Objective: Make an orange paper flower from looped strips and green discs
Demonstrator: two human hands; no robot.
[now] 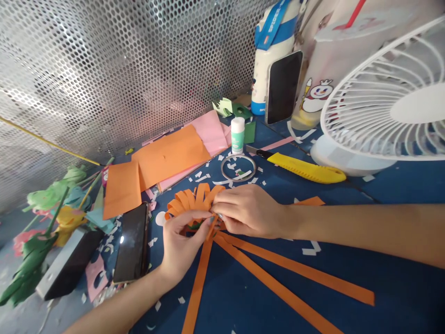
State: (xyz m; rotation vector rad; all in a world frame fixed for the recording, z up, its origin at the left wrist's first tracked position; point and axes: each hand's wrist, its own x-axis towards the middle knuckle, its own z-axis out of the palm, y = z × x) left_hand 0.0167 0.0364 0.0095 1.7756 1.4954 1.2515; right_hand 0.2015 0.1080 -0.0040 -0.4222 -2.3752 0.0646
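An orange paper flower made of looped strips lies on the dark blue table, with a bit of green at its centre. My left hand pinches an orange paper strip at the flower's near side. Close against it, my right hand has its fingers closed on the flower's right edge, on what appears to be a paper loop; the exact grip is hidden. Two straight orange strips fan out from the flower towards the lower right. The left hand's strip runs down to the bottom edge of the view.
Behind the hands are a glue stick, a tape-like ring and a yellow utility knife. Orange paper sheets and a phone lie left. A white fan stands right, beside a bottle. Paper scraps are scattered around.
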